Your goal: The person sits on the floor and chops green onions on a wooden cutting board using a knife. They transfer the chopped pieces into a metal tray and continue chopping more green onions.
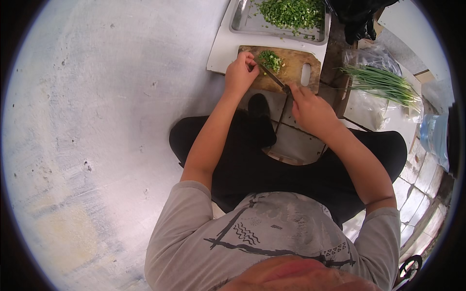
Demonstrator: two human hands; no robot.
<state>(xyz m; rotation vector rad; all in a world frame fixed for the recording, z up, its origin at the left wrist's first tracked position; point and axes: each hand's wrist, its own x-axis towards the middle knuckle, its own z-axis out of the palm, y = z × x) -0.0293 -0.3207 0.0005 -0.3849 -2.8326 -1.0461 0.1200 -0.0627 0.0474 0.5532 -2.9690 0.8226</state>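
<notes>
My right hand (311,109) grips the handle of a kitchen knife (273,77). Its blade slants up and left over a wooden cutting board (295,62), with the tip close to my left fingers. Beside the blade lies a small heap of chopped green onion (270,60). At the board's left edge is my left hand (242,71), its fingers curled towards the thumb near the knife tip. Whether anything sits inside those fingers is hidden. Beyond the board, a metal tray (240,22) holds a large pile of chopped green onion (291,14).
A bunch of whole green onions (386,85) rests on clear plastic bags at the right. Behind it hangs a black plastic bag (358,22). A blue plastic water bottle (434,136) stands at the far right. The pale wall (109,127) rises close on my left.
</notes>
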